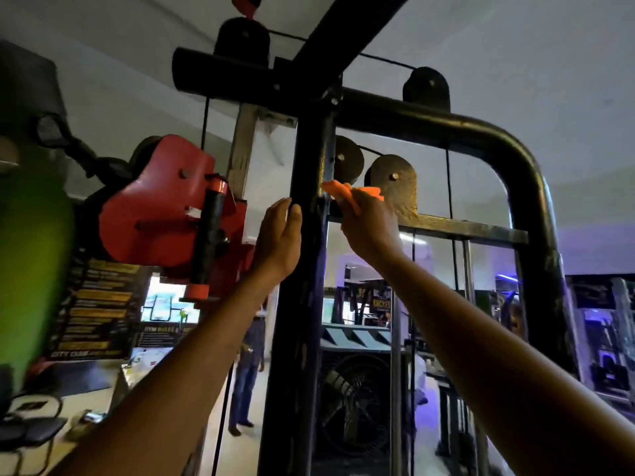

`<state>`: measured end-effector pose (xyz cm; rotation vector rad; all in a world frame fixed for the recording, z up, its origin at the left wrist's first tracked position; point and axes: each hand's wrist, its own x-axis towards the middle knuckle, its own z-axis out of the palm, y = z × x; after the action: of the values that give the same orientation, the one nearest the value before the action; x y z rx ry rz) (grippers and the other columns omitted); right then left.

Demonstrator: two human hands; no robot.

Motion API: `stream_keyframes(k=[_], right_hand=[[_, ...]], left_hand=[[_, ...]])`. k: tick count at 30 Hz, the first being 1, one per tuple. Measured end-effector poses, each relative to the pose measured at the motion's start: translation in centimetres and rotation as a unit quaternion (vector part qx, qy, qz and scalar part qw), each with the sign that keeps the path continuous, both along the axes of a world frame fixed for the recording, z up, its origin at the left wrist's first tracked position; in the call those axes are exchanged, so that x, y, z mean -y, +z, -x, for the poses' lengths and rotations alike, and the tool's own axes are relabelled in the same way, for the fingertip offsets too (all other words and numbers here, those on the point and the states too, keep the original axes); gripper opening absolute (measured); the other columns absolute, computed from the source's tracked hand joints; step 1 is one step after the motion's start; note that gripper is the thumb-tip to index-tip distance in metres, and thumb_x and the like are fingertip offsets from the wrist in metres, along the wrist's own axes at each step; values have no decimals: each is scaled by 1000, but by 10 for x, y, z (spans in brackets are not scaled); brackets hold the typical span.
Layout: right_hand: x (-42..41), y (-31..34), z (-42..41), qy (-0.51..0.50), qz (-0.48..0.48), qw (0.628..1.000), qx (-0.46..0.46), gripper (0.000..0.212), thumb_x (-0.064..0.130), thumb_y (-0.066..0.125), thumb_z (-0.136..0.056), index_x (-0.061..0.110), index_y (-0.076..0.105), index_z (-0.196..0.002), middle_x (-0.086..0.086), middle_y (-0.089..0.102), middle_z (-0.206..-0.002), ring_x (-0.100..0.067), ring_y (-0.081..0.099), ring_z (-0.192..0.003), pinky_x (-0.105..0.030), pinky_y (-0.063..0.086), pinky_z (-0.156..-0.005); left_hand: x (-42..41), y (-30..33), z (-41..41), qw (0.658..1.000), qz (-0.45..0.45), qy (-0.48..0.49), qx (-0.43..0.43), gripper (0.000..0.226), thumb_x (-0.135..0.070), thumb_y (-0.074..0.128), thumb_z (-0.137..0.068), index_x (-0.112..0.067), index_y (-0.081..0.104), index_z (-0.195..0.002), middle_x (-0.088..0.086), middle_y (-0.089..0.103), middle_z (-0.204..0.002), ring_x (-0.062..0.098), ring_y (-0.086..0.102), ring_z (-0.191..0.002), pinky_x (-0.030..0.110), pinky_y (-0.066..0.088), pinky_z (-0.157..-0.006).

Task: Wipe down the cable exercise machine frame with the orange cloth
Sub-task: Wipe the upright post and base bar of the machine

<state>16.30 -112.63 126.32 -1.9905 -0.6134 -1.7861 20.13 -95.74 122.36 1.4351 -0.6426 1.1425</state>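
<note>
The black upright post (pixel 309 159) of the cable machine frame rises through the middle of the view, under a thick crossbar (pixel 429 118) that bends down on the right. My right hand (pixel 369 223) grips the orange cloth (pixel 350 195) and holds it against the post's right side, just below two round pulleys (pixel 391 176). My left hand (pixel 280 235) rests on the post's left side at about the same height, fingers wrapped round its edge.
A red pulley carriage (pixel 161 207) with a black handle hangs close on the left. A flat horizontal bar (pixel 464 228) runs right from the post. A person in jeans (pixel 249 365) stands beyond the frame; a fan (pixel 357 407) and other gym machines lie behind.
</note>
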Motion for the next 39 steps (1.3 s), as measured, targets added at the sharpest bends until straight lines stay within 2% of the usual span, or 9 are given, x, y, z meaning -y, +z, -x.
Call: stream_keyframes(k=[2,4,7,9,11,16,26,34,39], right_hand=[[-5,11,-4,19,15,999,33,31,43,50,-115,26,71,-131,-9,75,-108,-30,73,-88,-49,59,-70],[-11,17,-13,31,37,998,52,32,40,50,-115,34,62,-144,-11,74,-124,-31,73,-96,-48,60,-73],[-23,8,-34,11,55,998,18,46,50,42,-115,30,51,-155,-13,69,-137,-31,72,-111,-54,63,-86],[-27,-10,-53,-45,73,996,-28,66,62,26,-114,25,28,-170,-14,40,-171,-37,41,-156,-64,36,-124],[-27,-26,-69,-83,72,993,-32,77,67,11,-112,22,6,-175,-10,7,-182,-31,2,-169,-63,-2,-133],[-33,-24,-80,-63,49,996,-29,76,60,10,-112,21,-12,-173,-5,-19,-180,-27,-22,-166,-60,-16,-130],[-30,-52,-80,-20,58,997,-35,71,55,18,-114,26,-6,-174,-2,-13,-181,-21,-23,-165,-51,-20,-132],[-38,-9,-75,-33,36,997,-65,72,56,16,-113,27,-9,-173,-2,-14,-181,-20,-27,-163,-49,-21,-131],[-30,-61,-78,9,56,997,-59,65,53,20,-114,44,-15,-169,4,-19,-180,-13,-30,-162,-41,-26,-128]], left_hand=[[0,13,-4,997,39,-57,-25,38,-45,40,-115,-23,66,-132,1,64,-132,9,57,-123,26,36,-106],[0,22,-6,989,54,-126,-55,68,-66,29,-110,-19,62,-145,1,59,-147,12,52,-131,28,41,-109],[-4,27,-5,980,53,-175,-74,82,-65,7,-110,-16,62,-148,1,58,-152,9,62,-121,14,55,-86],[-6,30,-6,974,59,-204,-71,90,-70,1,-107,-20,69,-137,1,63,-148,11,61,-128,30,51,-109],[-9,33,-6,969,72,-225,-74,92,-76,-2,-103,-27,74,-121,-2,68,-140,18,55,-141,50,35,-125],[-10,28,-5,959,74,-262,-74,94,-80,-3,-100,-26,73,-116,-12,72,-115,7,60,-122,41,41,-111],[-7,23,-9,951,48,-301,-48,105,-74,-5,-103,-11,68,-142,6,69,-143,11,61,-132,18,48,-83],[-7,21,-17,946,76,-314,-32,104,-81,-3,-99,-21,67,-145,4,66,-148,18,55,-143,29,48,-104],[-3,20,-17,947,96,-307,-21,96,-75,-1,-104,-15,65,-141,2,64,-147,19,53,-142,39,37,-121]])
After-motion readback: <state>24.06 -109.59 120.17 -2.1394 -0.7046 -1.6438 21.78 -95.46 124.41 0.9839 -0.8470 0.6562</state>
